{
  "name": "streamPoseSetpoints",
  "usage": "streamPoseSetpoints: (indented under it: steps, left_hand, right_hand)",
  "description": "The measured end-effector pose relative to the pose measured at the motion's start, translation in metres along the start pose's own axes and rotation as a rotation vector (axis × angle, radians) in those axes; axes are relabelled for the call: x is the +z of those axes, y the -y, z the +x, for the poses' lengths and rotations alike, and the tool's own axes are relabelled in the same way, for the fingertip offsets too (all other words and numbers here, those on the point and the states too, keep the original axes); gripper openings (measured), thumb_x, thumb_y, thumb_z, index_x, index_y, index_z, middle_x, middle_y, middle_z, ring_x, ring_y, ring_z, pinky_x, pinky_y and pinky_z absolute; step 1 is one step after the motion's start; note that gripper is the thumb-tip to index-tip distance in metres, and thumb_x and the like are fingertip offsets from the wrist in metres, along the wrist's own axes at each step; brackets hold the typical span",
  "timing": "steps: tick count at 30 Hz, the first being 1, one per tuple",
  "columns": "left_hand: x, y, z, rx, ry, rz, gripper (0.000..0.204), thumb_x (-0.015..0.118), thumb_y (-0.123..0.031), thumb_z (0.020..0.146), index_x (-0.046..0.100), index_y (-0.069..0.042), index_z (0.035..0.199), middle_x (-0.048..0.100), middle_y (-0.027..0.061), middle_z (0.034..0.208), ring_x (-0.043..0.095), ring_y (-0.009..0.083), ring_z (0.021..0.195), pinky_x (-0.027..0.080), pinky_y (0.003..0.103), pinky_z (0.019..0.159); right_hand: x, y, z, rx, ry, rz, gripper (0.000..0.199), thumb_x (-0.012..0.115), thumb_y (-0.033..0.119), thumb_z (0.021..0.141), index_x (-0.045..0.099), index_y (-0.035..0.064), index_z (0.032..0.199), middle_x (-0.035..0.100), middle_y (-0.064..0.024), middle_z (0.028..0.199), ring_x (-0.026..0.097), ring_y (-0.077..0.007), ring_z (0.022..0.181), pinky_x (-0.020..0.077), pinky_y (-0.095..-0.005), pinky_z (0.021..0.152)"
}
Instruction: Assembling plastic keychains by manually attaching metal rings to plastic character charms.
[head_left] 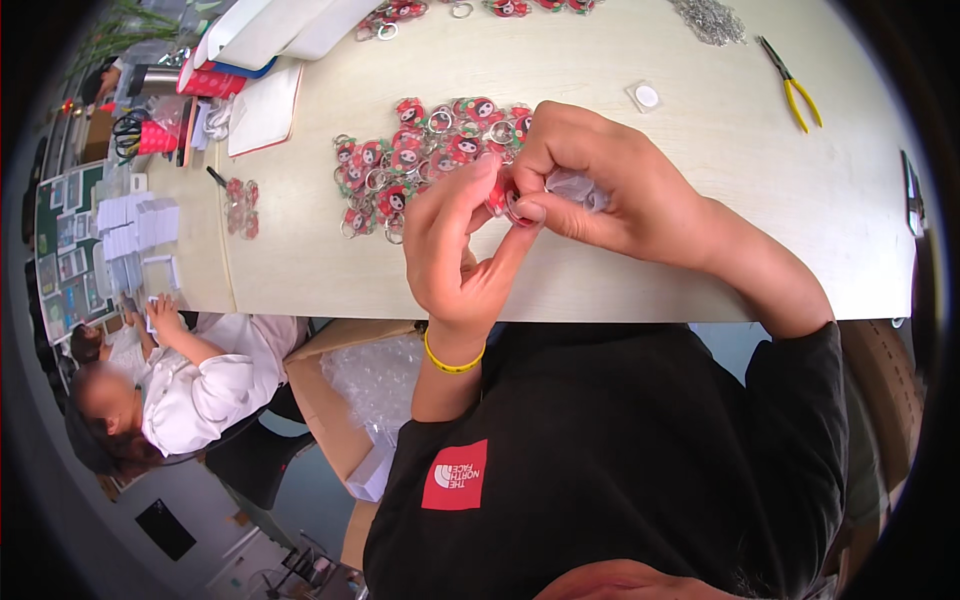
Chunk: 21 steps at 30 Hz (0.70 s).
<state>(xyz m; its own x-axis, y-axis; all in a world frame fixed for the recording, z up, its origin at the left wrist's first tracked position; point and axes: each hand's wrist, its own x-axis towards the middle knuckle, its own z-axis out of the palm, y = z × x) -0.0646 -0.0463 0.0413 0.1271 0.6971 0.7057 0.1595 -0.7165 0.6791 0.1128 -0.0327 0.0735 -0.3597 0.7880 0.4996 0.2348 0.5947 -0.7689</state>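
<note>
My left hand, with a yellow band at its wrist, pinches a small red character keychain charm between thumb and fingers. From the other side my right hand grips the same charm, its thumb and fingertips closed on the edge. Crumpled clear plastic film is tucked in the right palm. Both hands are raised over the near part of the table. Just beyond them lies a pile of similar red charms with metal rings. Fingers hide much of the held charm.
On the pale table lie yellow-handled pliers, a heap of metal chain pieces and a white round piece. An open notebook lies at left. A cardboard box stands below; a person in white sits left.
</note>
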Motion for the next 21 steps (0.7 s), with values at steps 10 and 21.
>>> streamPoseSetpoints:
  steps: [10, 21]
  left_hand:
    - [0.007, 0.000, 0.013, 0.027, -0.273, -0.201, 0.066, 0.067, 0.012, 0.078, 0.035, 0.004, 0.135, 0.046, 0.0233, 0.130, 0.060, 0.0312, 0.109, 0.055, 0.040, 0.090]
    - [0.004, 0.005, 0.007, -0.010, -0.001, 0.095, 0.063, 0.077, 0.006, 0.070, 0.052, 0.003, 0.128, 0.052, 0.0181, 0.127, 0.056, 0.0231, 0.111, 0.051, 0.033, 0.091]
  right_hand:
    - [-0.018, -0.043, 0.010, 0.308, -0.328, -0.153, 0.011, 0.055, 0.008, 0.090, 0.052, 0.0009, 0.097, 0.060, -0.0093, 0.098, 0.057, -0.0159, 0.069, 0.0474, -0.0285, 0.065]
    - [-0.015, 0.010, 0.007, 0.518, 0.071, 0.557, 0.027, 0.060, 0.036, 0.094, 0.060, 0.0087, 0.099, 0.055, 0.0035, 0.079, 0.042, -0.0037, 0.063, 0.0353, -0.0199, 0.053]
